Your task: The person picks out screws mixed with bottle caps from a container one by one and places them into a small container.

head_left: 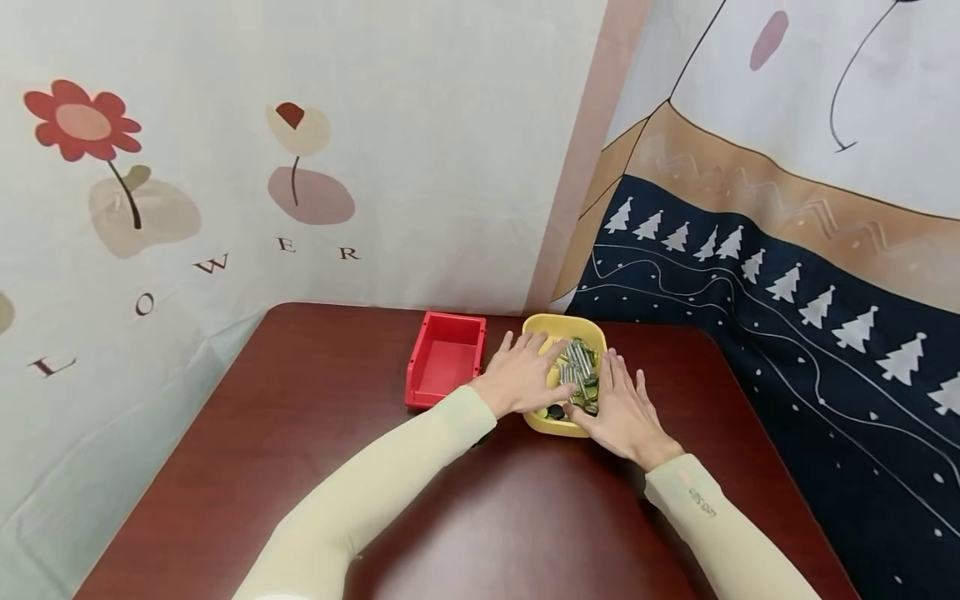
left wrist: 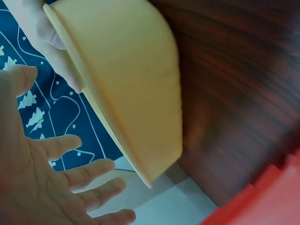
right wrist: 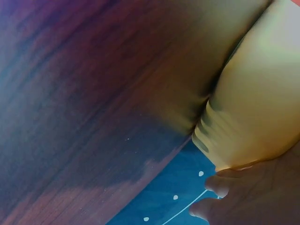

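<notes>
A yellow bin (head_left: 557,427) stands near the table's far edge, holding several slim silver metal pieces (head_left: 576,362) among greenish-yellow and dark bits too small to identify. My left hand (head_left: 521,375) hovers over the bin's left side, its fingers extended and spread; in the left wrist view that hand (left wrist: 42,183) is apart from the bin's outer wall (left wrist: 126,79) and holds nothing. Along the bin's right rim lies my right hand (head_left: 622,417), fingers straight. Seen from the right wrist, its fingers (right wrist: 220,185) are at the yellow rim, mostly in shade.
Left of the yellow bin stands a red bin (head_left: 442,367), with its bare floor showing. Both are on a dark reddish-brown table (head_left: 495,533). A pale printed cloth (head_left: 420,167) hangs behind, and a navy cloth with white trees (head_left: 750,308) hangs at the right.
</notes>
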Motion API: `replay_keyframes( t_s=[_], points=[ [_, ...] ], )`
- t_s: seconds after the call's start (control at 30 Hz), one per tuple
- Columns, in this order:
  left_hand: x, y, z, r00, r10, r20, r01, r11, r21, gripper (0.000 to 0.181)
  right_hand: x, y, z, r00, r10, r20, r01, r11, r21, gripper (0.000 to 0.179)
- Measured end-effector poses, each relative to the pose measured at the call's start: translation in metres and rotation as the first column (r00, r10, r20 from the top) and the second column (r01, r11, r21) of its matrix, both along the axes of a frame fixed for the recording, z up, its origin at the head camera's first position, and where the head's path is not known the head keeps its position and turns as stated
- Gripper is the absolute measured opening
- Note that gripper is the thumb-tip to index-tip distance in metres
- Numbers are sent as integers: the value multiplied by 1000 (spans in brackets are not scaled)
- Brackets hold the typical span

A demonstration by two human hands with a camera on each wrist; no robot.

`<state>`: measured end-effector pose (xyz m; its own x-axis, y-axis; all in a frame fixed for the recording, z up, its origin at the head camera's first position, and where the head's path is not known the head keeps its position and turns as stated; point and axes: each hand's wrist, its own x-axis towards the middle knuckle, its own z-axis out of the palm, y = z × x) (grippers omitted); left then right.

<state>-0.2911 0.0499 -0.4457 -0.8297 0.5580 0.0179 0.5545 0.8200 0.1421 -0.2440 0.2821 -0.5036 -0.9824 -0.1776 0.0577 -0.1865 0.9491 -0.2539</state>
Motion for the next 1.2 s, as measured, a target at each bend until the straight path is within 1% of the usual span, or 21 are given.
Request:
replay_keyframes(
  t_s=[0.1, 0.3, 0.47, 0.53, 0.6, 0.63, 0.7, 0.73, 0.8, 0.87, 0.93, 0.97, 1.03, 1.1, 1.2],
  points=[
    [-2, 10, 3, 999, 9, 33, -9, 1000, -6, 87, 2, 0, -2, 1000, 3, -11, -3, 1000, -3, 123],
    [-9, 29, 6, 996, 28, 87, -31, 999, 27, 78, 3, -2, -3, 1000, 17, -15, -18, 1000, -16, 123],
    [-14, 42, 9, 990, 67, 121, -72, 996, 42, 71, 2, -1, -1, 1000, 9, -16, -10, 1000, -26, 124],
    [-17, 47, 11, 987, 86, 135, -94, 994, 54, 63, 2, -1, -1, 1000, 8, -10, -9, 1000, -25, 125],
    [-24, 52, 11, 984, 99, 149, -111, 991, 70, 51, 2, 0, 0, 1000, 10, -9, -10, 1000, -25, 125],
    [-30, 56, 9, 982, 107, 154, -119, 990, 73, 45, 2, 1, 0, 1000, 11, -12, -11, 1000, -28, 125],
    [-49, 67, -4, 978, 124, 165, -140, 987, 85, 31, 3, 1, 1, 1000, 9, -23, -10, 999, -32, 125],
    [-58, 72, -11, 975, 134, 178, -151, 985, 89, 28, 2, 2, 1, 1000, 7, -29, -8, 1000, -30, 124],
    [-77, 83, -29, 968, 149, 201, -171, 981, 93, 24, 3, 3, 1, 999, 7, -33, -8, 999, -36, 124],
    [-93, 93, -46, 961, 161, 224, -187, 977, 102, 21, 3, 3, 0, 1000, 5, -24, -5, 999, -35, 124],
    [-99, 99, -55, 957, 164, 239, -194, 975, 109, 22, 3, 4, -1, 1000, 0, -17, -1, 999, -32, 124],
    [-102, 103, -60, 958, 168, 233, -199, 973, 115, 22, 3, 5, -1, 1000, -1, -15, 1, 999, -37, 124],
    [-105, 109, -65, 957, 188, 222, -216, 970, 113, 22, 2, 5, -3, 1000, -4, -11, 4, 999, -43, 123],
    [-107, 115, -69, 955, 213, 208, -240, 964, 112, 22, 1, 5, -4, 1000, -3, -12, 2, 999, -48, 122],
    [-109, 124, -70, 946, 248, 209, -271, 959, 87, 22, 0, 5, -5, 1000, -2, -14, 1, 999, -46, 119]
  ],
)
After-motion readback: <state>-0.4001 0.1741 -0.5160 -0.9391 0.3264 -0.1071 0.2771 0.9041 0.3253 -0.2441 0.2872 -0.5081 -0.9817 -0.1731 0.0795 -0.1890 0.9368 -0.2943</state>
